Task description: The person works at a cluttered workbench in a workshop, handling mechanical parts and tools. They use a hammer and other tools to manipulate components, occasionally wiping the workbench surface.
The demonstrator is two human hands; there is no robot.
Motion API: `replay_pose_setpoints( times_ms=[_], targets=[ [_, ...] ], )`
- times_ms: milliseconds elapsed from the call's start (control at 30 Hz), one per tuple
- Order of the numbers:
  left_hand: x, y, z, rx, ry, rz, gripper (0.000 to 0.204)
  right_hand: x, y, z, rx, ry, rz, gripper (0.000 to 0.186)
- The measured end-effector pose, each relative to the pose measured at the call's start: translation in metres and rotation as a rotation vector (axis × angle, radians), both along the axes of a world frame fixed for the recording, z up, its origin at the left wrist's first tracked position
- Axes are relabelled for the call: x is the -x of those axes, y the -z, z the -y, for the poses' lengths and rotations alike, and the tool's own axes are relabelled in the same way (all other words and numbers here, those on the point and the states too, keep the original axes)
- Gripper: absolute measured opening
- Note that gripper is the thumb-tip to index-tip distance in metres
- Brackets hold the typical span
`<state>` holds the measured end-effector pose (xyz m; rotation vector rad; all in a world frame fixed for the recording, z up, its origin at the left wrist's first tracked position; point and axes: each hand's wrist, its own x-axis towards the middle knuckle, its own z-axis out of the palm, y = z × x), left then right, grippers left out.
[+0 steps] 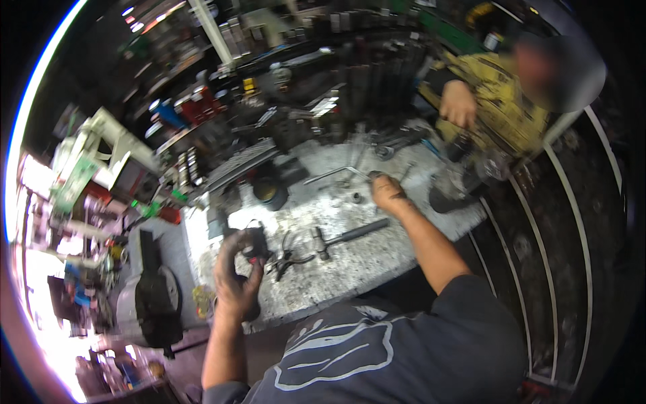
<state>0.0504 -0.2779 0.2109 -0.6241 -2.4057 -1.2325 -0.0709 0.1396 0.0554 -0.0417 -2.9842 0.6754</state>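
Observation:
My left hand [235,279] is curled at the left part of the metal-topped workbench [309,279]. Its thumb and fingers close round a black object [256,237] with a small red part; blur hides its kind. Further right, my right hand [389,194] reaches over the bench with its fingers drawn together, and what they hold, if anything, is unclear. An L-shaped wrench [328,175] lies just left of it, beside a small round metal piece [356,198]. Between my hands rest a hammer [353,232] with a dark handle and pliers [291,258].
A dark round cup [270,194] stands on the bench behind my left hand. A bench vise [151,289] is at the left. Tools crowd the back. Across the right corner, a person in a yellow top [501,91] reaches toward a dark object [459,146].

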Motion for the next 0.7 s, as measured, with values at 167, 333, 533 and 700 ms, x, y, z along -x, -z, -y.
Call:
replay_pose_setpoints(
  times_ms=[167,333,533,700],
  targets=[
    [-0.011,0.064,-0.07,0.069,0.021,0.202,0.082,-0.119,-0.04,0.02,0.142,-0.194,-0.162,0.028],
    [-0.001,0.082,-0.115,0.255,0.249,0.508,0.053,-0.18,-0.044,0.045,0.075,-0.19,-0.027,0.039],
    [-0.007,0.096,-0.122,0.299,0.303,0.51,0.031,-0.217,-0.051,0.039,0.253,-0.129,0.156,0.04],
    [-0.01,0.107,-0.114,0.354,0.274,0.524,0.03,-0.232,-0.052,0.038,0.308,-0.081,0.331,0.051]
  ],
)
